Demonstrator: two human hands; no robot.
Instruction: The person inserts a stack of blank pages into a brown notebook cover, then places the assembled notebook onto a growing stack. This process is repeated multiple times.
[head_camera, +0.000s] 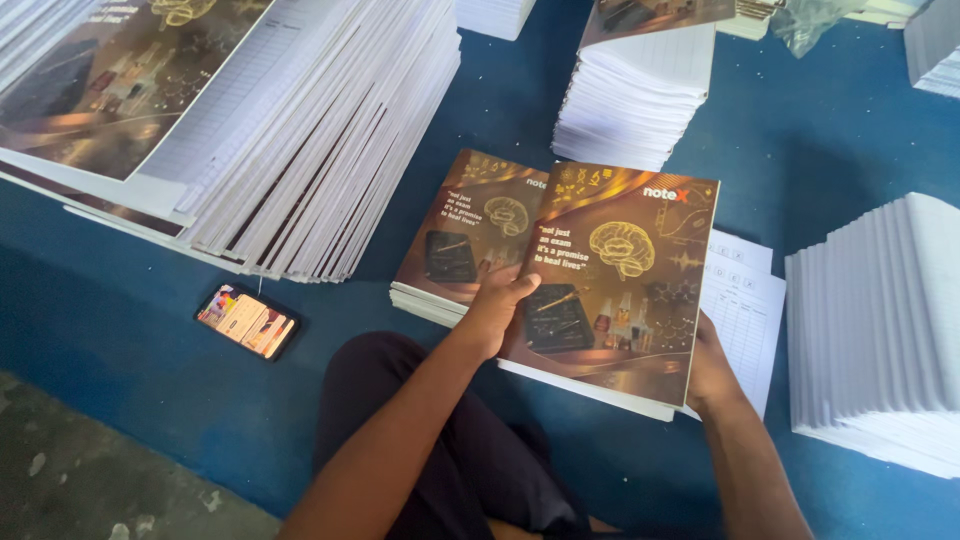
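- Broadly, the blue floor mat (150, 400) is covered with paper stock: a big slanted heap of covers and ruled sheets (290, 150) at upper left, a white stack (880, 330) at right, and another white stack (640, 90) at top centre.
- Loose ruled sheets (745, 300) are seen lying just right of the work, partly under the held book.
- A low pile of finished books (455, 250) with brown-and-gold covers rests on the mat, just left of the held one and partly overlapped by it.
- One book (620, 290) of the same kind is held above the lap, tilted, between both hands.
- The left hand (495, 305) is closed on the book's near-left edge, thumb on the cover, fingers beneath.
- The right hand (712, 370) is wrapped round the lower right corner; only its back is seen, the fingers hidden under the book.
- A phone (248, 322) with a lit screen lies on the mat, well to the left.
- Judged from this, the book is best handled with cover and pages squared at the edges, the grip kept at the margins so the cover is not creased, and it should be lowered flat and flush if laid on the pile.
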